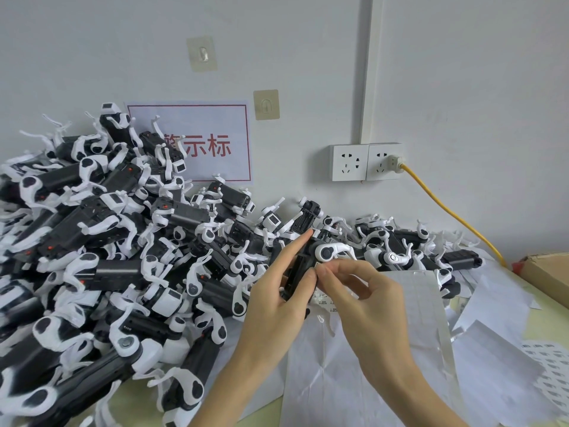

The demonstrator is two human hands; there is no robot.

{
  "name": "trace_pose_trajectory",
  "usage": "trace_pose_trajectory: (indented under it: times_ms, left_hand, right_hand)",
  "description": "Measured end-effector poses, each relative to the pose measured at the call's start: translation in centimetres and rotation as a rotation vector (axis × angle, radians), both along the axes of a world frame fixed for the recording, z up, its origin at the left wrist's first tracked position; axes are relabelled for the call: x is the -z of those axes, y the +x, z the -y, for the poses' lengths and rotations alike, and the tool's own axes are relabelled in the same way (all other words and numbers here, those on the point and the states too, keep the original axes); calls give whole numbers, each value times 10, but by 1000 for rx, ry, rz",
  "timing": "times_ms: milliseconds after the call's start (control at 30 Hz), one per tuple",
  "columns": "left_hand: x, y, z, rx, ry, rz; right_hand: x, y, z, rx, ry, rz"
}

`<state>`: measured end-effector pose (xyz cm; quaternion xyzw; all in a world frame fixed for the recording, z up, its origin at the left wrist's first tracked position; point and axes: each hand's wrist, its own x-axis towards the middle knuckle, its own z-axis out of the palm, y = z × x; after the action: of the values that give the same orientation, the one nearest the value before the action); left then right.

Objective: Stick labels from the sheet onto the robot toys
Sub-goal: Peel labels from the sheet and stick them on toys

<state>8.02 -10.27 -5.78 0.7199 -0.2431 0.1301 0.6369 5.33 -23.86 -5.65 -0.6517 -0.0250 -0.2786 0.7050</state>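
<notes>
My left hand (278, 298) grips a black-and-white robot toy (311, 257) held above the table, index finger stretched along its black body. My right hand (366, 300) pinches a small white label (318, 266) against the toy's side, thumb and forefinger meeting just below the toy's white leg joint. The label sheet (421, 303) lies on the table under my right hand, with a few printed labels showing near my palm. A big heap of identical robot toys (107, 241) fills the left side.
More toys (400, 241) lie along the wall behind my hands. Used backing sheets (492, 365) litter the right of the table. A cardboard box (548, 272) sits at the right edge. A yellow cable (446, 208) runs from the wall socket (366, 161).
</notes>
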Motion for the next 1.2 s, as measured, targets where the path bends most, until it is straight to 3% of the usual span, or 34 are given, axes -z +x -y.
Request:
trace_pose_trajectory:
  times_ms: [433,800,1200]
  left_hand:
    - [0,-4,4,-168,72,77]
    - [2,3,-2,-32,-43,-3]
    - [-3,-3,-1,14,53,12]
  right_hand:
    - [3,-2,-4,-34,61,-23]
    - [4,1,-4,-47,99,-15]
    - [4,-2,-5,46,93,30]
